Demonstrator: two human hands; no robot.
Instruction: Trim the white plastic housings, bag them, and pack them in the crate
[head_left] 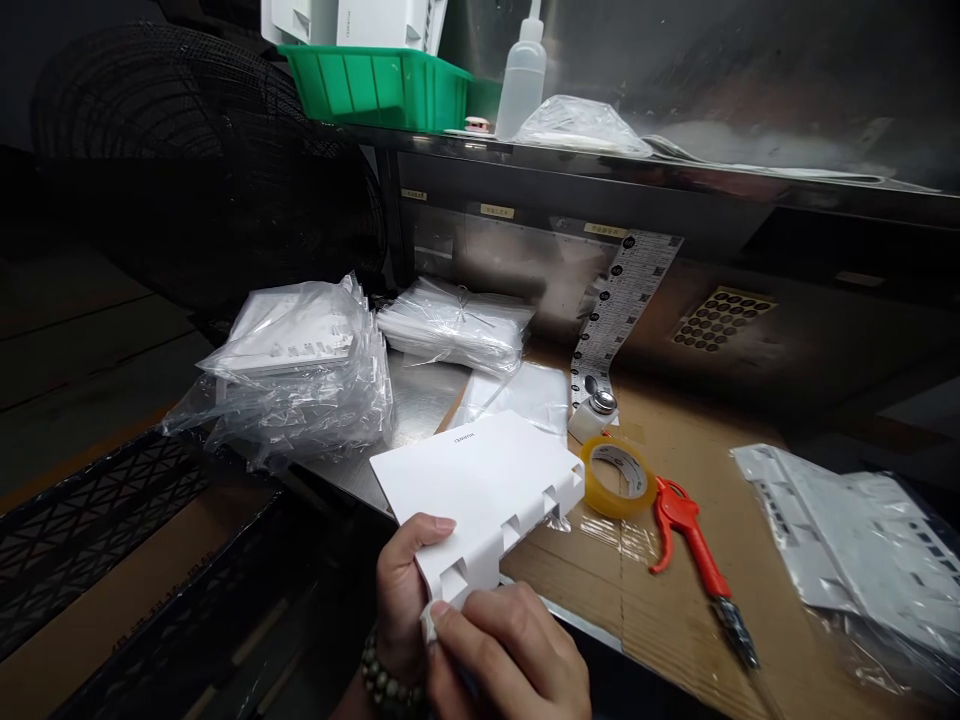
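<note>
My left hand [401, 575] grips a white plastic cover [476, 475] by its near left corner, thumb on the flat top. The cover is tilted, with dark lettering near its far edge and square notches along the near side. Against the near corner, my right hand [517, 645] is closed, thumb and fingers pinching a small white cloth [429, 624]. The cloth touches the cover's edge; most of it is hidden by the fingers. Just beyond the cover lie a roll of yellow tape [600, 500] and a small pump bottle [589, 420].
A red air gun [694, 535] lies on the cardboard [600, 590]. Bagged white covers are stacked at the left [292, 370], and another bagged part [862, 550] rests at the right. Clear bags [457, 325] lie behind. Above, a shelf holds a green bin [375, 90] and squeeze bottle [521, 85].
</note>
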